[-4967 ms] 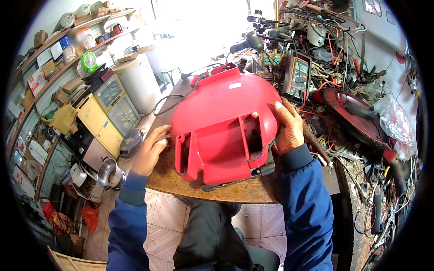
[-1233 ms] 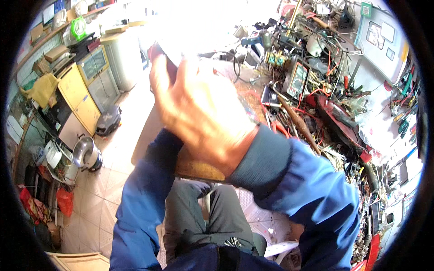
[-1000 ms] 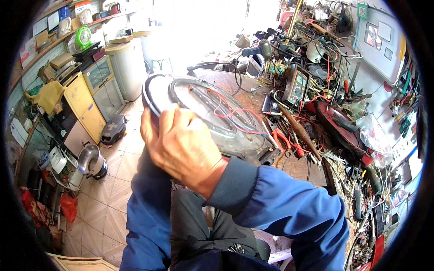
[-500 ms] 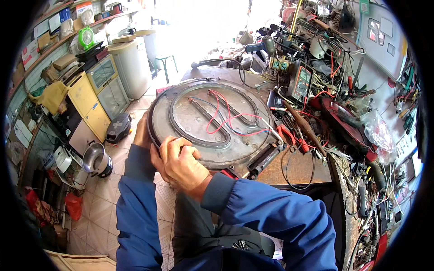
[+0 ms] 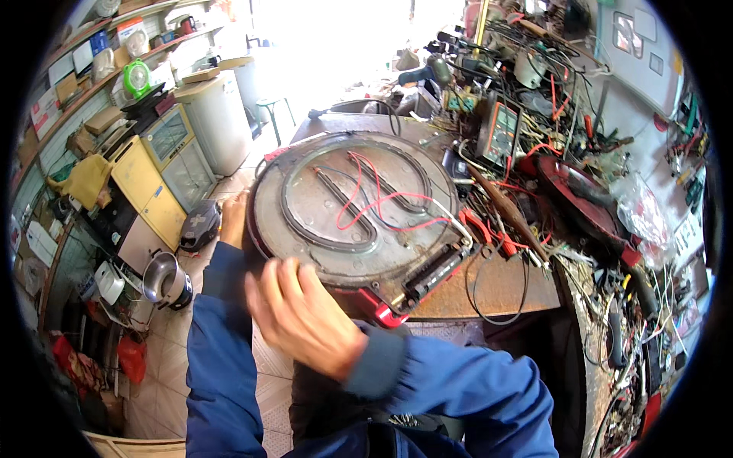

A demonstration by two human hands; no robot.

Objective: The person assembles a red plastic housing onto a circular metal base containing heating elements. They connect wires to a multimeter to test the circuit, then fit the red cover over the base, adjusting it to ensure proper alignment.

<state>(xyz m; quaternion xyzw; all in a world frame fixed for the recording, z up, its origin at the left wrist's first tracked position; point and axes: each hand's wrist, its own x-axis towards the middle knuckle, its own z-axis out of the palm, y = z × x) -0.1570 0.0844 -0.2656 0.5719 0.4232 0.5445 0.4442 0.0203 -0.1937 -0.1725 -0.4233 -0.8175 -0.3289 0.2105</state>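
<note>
A round electric baking pan [image 5: 313, 252] with a red shell lies on the workbench, its grey metal underside facing up. A looped heating element [image 5: 286, 200] runs over that underside, and red and blue wires [image 5: 379, 200] cross it. At its front right corner is a black hinge part [image 5: 433, 271]. My left hand [image 5: 234, 220] grips the pan's left side, with some of its fingers hidden. Just off the front left rim, my right hand [image 5: 305, 317] is blurred, its fingers apart and nothing visible in them.
The wooden workbench [image 5: 504, 288] carries a multimeter [image 5: 500, 131], red-handled pliers [image 5: 479, 227], and a heap of cables and tools. Another red round pan part [image 5: 576, 202] leans at the right. On the tiled floor to the left stand a steel pot [image 5: 166, 279] and a dark case [image 5: 201, 225].
My right hand has come off the pan's front left rim and dropped lower, its fingers spreading. My left hand has slid outward along the side. The pan's red front edge shows more.
</note>
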